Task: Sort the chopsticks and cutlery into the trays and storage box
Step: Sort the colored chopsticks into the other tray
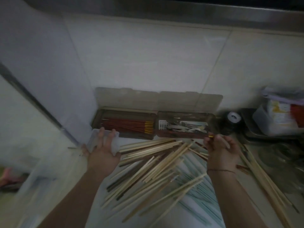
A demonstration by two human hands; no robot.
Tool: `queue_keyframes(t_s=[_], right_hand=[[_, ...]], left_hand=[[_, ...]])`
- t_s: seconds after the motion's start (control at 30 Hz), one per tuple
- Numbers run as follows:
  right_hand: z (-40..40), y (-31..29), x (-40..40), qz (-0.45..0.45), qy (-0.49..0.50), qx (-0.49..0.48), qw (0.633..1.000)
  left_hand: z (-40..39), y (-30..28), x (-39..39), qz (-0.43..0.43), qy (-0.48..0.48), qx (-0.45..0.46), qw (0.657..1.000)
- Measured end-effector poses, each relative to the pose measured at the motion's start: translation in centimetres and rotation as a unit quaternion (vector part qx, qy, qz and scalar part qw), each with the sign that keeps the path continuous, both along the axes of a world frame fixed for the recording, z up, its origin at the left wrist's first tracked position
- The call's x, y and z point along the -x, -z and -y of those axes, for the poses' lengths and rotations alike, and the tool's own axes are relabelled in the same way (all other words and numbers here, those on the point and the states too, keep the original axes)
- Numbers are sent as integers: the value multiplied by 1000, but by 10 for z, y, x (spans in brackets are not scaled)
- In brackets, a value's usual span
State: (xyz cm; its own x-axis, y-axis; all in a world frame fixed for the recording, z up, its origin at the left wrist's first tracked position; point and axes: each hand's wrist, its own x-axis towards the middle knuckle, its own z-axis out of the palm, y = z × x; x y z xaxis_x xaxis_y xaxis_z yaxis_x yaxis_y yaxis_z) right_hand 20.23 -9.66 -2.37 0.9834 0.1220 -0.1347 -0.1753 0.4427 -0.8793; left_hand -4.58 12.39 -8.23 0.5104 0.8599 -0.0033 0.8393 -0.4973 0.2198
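Right hand (221,150) pinches a red, yellow-banded chopstick (210,136); left hand (102,148), fingers spread, rests on a clear plastic tray (115,145). Risk: chopstick lands among metal cutlery (185,126) in the far-right brown box (212,119).

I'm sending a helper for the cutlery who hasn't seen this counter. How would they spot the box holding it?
Against the white tiled wall stand two brown boxes with lids open. The cutlery box is the right one, beside a black tape roll. It holds shiny metal pieces; its neighbour holds red chopsticks.
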Motion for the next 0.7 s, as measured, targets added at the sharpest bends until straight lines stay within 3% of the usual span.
queue_keyframes(t_s=[0.17,0.3,0.6,0.7], right_hand=[[-95,7,27,-81,-18,-32,996],[-142,15,43,-122,-69,25,990],[-157,40,32,-157,-176,170,957],[-145,39,22,-112,-248,223,936]], left_hand=[[3,-5,1,6,4,15,1000],[2,-5,2,10,5,20,1000],[1,-2,2,8,5,16,1000],[1,-2,2,6,0,18,1000]])
